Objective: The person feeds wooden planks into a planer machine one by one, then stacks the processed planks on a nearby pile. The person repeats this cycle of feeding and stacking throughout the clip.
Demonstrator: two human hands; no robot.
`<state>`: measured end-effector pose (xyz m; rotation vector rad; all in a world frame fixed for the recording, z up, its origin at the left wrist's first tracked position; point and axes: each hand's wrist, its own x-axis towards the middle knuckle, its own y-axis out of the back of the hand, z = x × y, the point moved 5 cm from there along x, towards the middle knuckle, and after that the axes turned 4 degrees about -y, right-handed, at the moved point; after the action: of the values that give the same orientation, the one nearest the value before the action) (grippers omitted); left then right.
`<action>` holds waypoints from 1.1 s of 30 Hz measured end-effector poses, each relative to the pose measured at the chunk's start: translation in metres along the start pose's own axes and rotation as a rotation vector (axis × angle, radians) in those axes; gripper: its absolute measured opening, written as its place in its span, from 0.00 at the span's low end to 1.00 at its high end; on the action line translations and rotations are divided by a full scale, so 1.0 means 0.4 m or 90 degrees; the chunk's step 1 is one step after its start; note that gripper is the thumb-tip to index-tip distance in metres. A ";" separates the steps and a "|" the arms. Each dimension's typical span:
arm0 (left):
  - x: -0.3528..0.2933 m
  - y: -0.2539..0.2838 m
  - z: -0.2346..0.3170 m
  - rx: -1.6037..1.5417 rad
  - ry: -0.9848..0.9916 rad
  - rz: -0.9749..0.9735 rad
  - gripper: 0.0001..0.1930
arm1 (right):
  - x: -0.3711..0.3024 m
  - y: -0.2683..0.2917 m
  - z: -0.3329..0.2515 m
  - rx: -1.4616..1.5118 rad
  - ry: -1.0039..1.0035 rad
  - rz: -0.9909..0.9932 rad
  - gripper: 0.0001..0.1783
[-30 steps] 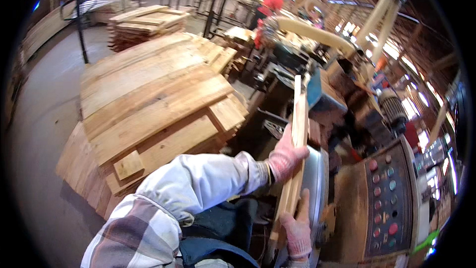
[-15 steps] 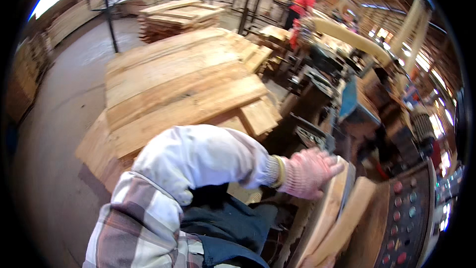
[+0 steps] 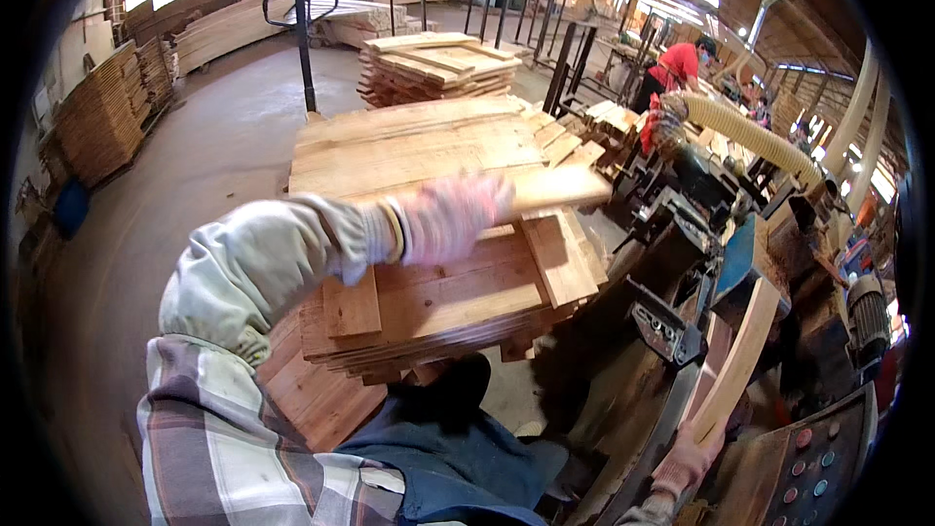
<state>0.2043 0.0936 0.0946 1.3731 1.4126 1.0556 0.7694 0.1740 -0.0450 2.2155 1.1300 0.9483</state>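
Note:
My left hand [image 3: 458, 217], in a knitted glove, reaches across the stack of wide boards in front of me. It overlaps the near edge of a pale wooden board [image 3: 565, 187] on top of the stack. Motion smears its fingers, so its grip is unclear. At lower right my right hand [image 3: 687, 458], also gloved, is closed around the near end of a narrow wooden board [image 3: 742, 356]. That board slants up and away beside the machine's metal rail [image 3: 653, 438].
A control panel with round buttons [image 3: 813, 468] stands at lower right. Machinery with a blue metal guard [image 3: 735, 258] and a ribbed hose [image 3: 755, 136] lines the right side. Another board pile [image 3: 438, 73] and an upright handle frame [image 3: 304, 49] stand farther back. A person in red [image 3: 677, 68] works beyond.
My left hand has moved from the wood beside the machine leftward onto the board stack. My view has turned to the right. My right hand now shows more clearly, holding the narrow board.

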 end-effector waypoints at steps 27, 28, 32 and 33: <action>0.291 0.124 0.095 -1.140 -0.006 0.177 0.17 | 0.103 -0.188 -0.068 0.037 0.218 -0.173 0.29; 0.273 0.115 0.129 -1.189 0.007 0.231 0.15 | 0.036 -0.239 -0.166 0.335 0.111 -0.330 0.33; 0.396 0.010 0.472 -1.540 -0.047 0.175 0.12 | -0.229 -0.064 -0.343 0.316 0.159 -0.417 0.64; 0.421 -0.050 0.539 -1.619 -0.032 0.163 0.13 | -0.270 -0.007 -0.370 0.080 0.194 -0.360 0.66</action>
<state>0.4065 0.2612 0.0155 -0.4482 -0.6930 1.5972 0.6108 0.1005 0.0096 1.7077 1.8678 0.9942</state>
